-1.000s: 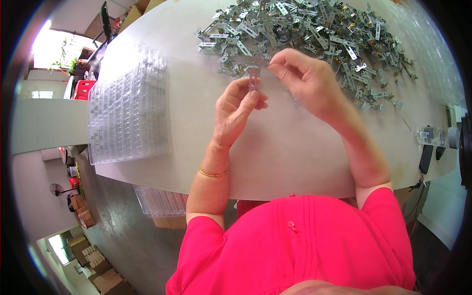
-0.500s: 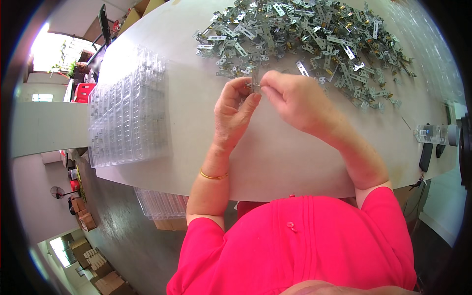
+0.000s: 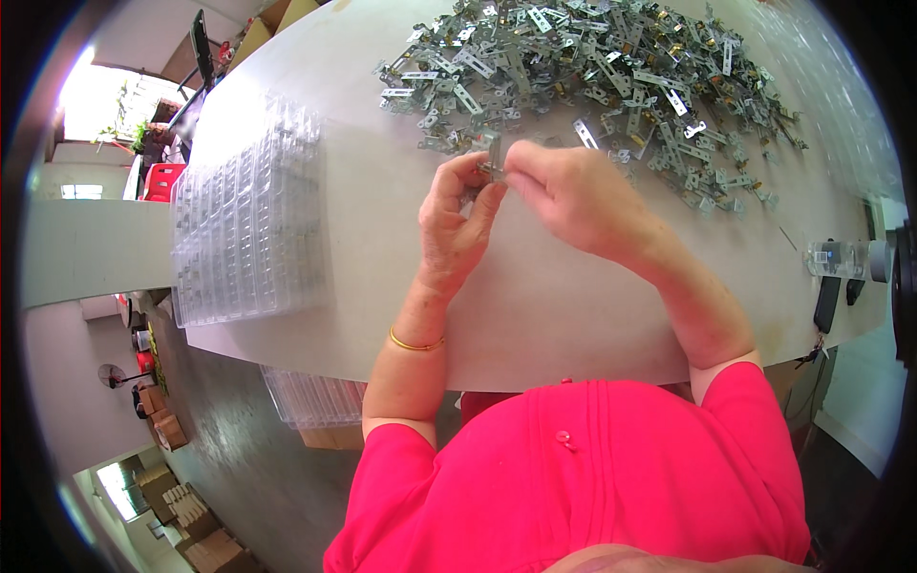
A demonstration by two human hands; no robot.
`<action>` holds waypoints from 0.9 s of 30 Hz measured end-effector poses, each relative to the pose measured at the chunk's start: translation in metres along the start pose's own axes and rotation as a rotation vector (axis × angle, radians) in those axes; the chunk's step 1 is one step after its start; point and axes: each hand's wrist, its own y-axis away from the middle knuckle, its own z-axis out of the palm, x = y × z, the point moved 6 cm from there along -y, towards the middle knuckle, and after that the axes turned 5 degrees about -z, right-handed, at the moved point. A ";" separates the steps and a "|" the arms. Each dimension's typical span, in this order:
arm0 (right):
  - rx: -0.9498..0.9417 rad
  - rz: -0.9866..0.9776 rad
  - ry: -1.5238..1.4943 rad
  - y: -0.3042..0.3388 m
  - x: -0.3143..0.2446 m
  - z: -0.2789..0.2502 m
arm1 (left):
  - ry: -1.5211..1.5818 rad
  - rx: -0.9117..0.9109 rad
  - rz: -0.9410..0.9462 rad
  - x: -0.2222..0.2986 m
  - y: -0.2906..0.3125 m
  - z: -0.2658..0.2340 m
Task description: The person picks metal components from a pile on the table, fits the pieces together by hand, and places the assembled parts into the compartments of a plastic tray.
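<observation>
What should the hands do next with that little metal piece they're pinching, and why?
Probably carry it left toward the stack of clear plastic trays. The left hand and right hand both pinch one small metal bracket just in front of the heap of metal parts, so it seems already picked out, and the trays lie beside the left hand.

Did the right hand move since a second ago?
Yes. The right hand slid left along the edge of the pile of metal brackets and now meets the left hand at one small metal bracket, which both pinch.

One heap of metal brackets (image 3: 592, 76), one stack of clear trays (image 3: 244, 229).
</observation>
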 end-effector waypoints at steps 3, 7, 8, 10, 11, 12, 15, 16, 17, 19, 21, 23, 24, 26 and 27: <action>-0.018 0.049 -0.056 -0.003 0.000 -0.003 | -0.017 -0.005 0.014 0.003 0.000 -0.002; 0.071 0.106 -0.052 -0.005 0.004 -0.020 | 0.306 -0.067 -0.149 0.003 -0.003 -0.004; 0.134 0.151 -0.175 -0.007 0.009 -0.023 | 0.401 -0.119 -0.186 0.002 -0.004 -0.003; 0.195 0.191 -0.293 -0.007 0.016 -0.026 | 0.492 -0.194 -0.206 0.002 -0.005 0.001; 0.209 0.169 -0.326 -0.007 0.017 -0.025 | 0.581 -0.270 -0.228 0.003 -0.005 0.004; 0.217 0.138 -0.369 -0.010 0.016 -0.022 | 0.573 -0.257 -0.220 0.004 -0.004 0.001; 0.181 0.136 -0.505 -0.012 0.017 -0.010 | 0.613 -0.371 -0.249 0.005 0.001 0.005; 0.159 0.100 -0.528 -0.013 0.013 -0.008 | 0.595 -0.372 -0.281 0.004 0.003 0.006; 0.156 0.165 -0.538 -0.011 0.012 -0.009 | 0.622 -0.400 -0.292 0.002 0.004 0.006; 0.135 0.223 -0.515 -0.009 0.011 -0.010 | 0.578 -0.405 -0.312 0.001 0.004 0.007; 0.134 0.232 -0.424 -0.007 0.009 -0.015 | 0.670 -0.403 -0.332 0.002 0.004 0.014; 0.117 0.207 -0.391 -0.006 0.005 -0.013 | 0.660 -0.309 -0.282 -0.001 0.003 0.016; 0.152 0.215 -0.364 -0.004 0.008 -0.014 | 0.643 -0.248 -0.222 -0.005 0.002 0.016; 0.174 0.199 -0.345 -0.005 0.011 -0.013 | 0.362 -0.168 -0.066 -0.004 0.000 0.008; 0.189 0.212 -0.350 -0.005 0.013 -0.014 | 0.097 -0.126 0.066 0.001 0.000 0.006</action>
